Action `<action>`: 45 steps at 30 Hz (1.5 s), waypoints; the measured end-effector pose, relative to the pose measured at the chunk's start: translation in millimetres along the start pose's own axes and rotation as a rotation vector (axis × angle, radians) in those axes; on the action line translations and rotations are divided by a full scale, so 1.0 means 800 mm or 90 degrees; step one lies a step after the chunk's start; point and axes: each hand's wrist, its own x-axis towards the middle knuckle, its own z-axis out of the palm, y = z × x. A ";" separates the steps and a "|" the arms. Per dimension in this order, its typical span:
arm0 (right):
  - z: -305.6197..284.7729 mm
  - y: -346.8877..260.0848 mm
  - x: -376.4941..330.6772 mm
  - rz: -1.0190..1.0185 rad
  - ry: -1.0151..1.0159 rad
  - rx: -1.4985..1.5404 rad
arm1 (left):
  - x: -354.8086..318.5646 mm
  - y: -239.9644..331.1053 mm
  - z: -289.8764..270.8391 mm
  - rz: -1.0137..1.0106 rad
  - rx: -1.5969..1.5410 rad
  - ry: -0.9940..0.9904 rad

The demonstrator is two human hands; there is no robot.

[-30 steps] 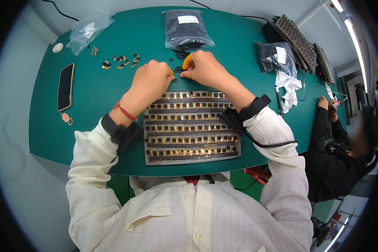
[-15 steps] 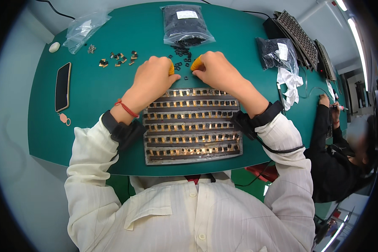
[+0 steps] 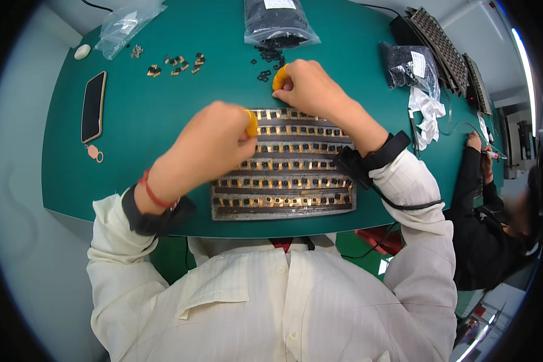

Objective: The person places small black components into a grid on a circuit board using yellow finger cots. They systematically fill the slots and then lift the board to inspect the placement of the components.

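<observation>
A flat tray point(image 3: 283, 215) with rows of small black-and-gold parts point(image 3: 286, 147) lies at centre frame. The left hand point(image 3: 214, 136) covers its upper-left corner; the right hand point(image 3: 310, 85) is at its top edge, near loose black pieces point(image 3: 263, 76). Whether either hand's fingers are together or apart I cannot tell. Upper centre on the green worktop point(image 3: 138, 133) lies a clear bag point(image 3: 277, 25).

The left hand point(image 3: 210, 140) is held over the grey tray point(image 3: 283, 211), and the right hand point(image 3: 312, 87) is held near scattered black pieces point(image 3: 263, 76).
</observation>
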 end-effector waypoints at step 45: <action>-0.035 -0.062 -0.193 0.002 -0.270 -0.035 | 0.097 -0.066 -0.007 -0.044 -0.008 0.101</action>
